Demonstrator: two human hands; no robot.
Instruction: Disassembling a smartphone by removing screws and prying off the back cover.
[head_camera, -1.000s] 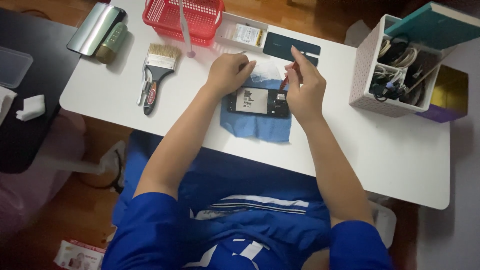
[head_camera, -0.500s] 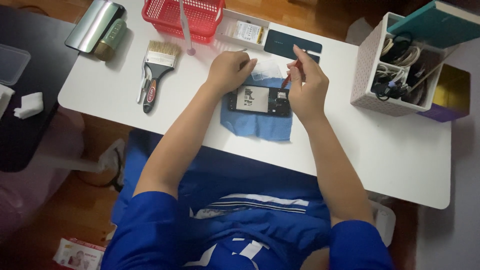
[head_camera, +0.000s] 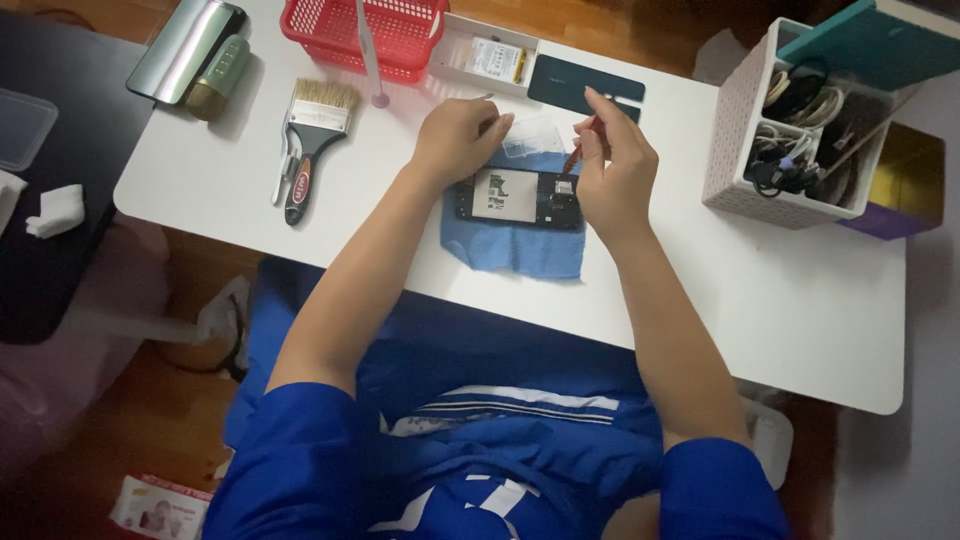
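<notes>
A: Table (head_camera: 230, 180) first, white and long. What sits at its left end?

B: A shiny silver case (head_camera: 185, 48) and a small green tube (head_camera: 218, 78) at about ten o'clock. Just right of them lies a paintbrush (head_camera: 308, 145) with a dark handle. At twelve o'clock there is a red basket (head_camera: 365, 30), and next to it a small white tray (head_camera: 490, 58).

A: And the hands?

B: The left hand (head_camera: 460, 138) is curled up loose, resting on the top left edge of the opened phone (head_camera: 518, 197). Its fingertips touch a small clear plastic piece (head_camera: 533, 133).

A: Where is the phone?

B: In the middle of the table, lying flat on a blue cloth (head_camera: 515, 250), right between both hands.

A: The other hand?

B: The right hand (head_camera: 612, 170) pinches a thin red tool (head_camera: 577, 152), tip pointing down at the phone's right end. Behind it, at one o'clock, lies a dark flat back cover (head_camera: 575, 82). Far right, at two o'clock, stands a white box (head_camera: 760, 140) full of cables.
</notes>
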